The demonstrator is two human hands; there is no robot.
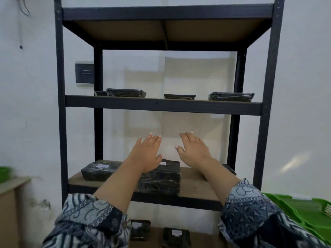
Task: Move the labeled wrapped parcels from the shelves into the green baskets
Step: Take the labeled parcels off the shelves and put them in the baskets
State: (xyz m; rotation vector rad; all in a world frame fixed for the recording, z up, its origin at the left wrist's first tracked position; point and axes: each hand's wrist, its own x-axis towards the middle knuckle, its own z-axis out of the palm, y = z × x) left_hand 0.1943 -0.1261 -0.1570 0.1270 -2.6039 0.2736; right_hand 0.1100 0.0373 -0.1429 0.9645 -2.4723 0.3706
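Fingers [152, 139] of the left hand [146, 154] were stretched straight and slightly spread, gripping nothing. The right hand [194, 151] was flat and empty in the same way. Both were raised, palms away, before the dark metal rack [60, 104].

The parcels were flat black blocks in glossy, crinkled wrap, some with a small white label. Four lay in a row on the upper shelf [161, 104], the leftmost half hidden by a rear post. Three lay on the brown board shelf [197, 185] below the hands: the left parcel [100, 170], the thick middle parcel [161, 178] at the front edge, and one at the right almost wholly covered by the right forearm. The left forearm crossed the middle parcel; whether the hand touched it could not be told. Two more parcels [176, 237] lay on the lowest level.

Ribbed green baskets [304, 213] were stacked at the right. One green basket [4, 173] stood on a pale bench [10, 183] at the left. Blue patterned sleeves [86, 219] covered both arms, and a dark wall panel [84, 73] hung behind the rack.
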